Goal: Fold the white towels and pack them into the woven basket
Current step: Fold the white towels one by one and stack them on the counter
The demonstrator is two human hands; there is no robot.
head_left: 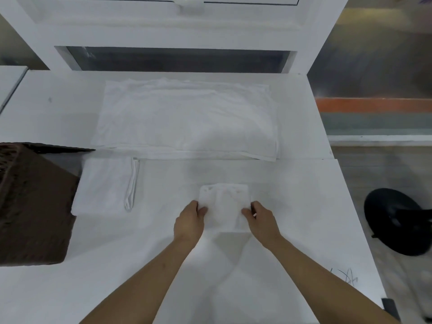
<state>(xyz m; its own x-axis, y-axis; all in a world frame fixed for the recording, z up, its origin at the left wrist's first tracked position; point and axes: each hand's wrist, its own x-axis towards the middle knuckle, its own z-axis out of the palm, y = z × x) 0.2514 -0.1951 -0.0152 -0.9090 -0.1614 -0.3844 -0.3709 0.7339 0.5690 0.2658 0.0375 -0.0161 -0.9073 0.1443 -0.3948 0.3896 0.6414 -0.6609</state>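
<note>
A small folded towel (223,206) is held on the white desk (292,206), directly ahead of the person. It is pinched at its left edge by the left hand (190,218) and at its right edge by the right hand (261,218), thumbs on top and the other fingers tucked at or under the edges. The symmetric grip is judged to keep the layers aligned, either to square the fold or to lift the piece as one block. The towel is close to square, with its slightly longer axis running away from the person; its near edge faces the body and a rumpled edge faces the window.

To the left, near the small towel but apart from it, a second folded towel (105,185) lies flat, long axis also running near to far, a hemmed edge on its right side. It is touching or just beside the basket (32,206), which stands at the left desk edge; this placement is judged to stage it for packing. The basket's inside cannot be seen.

Farther back, a large towel (187,118) is spread flat, long axis left to right, with a hem along its near edge. It is judged to be awaiting folding.

Beyond it, a white window frame (177,33) is seen.
</note>
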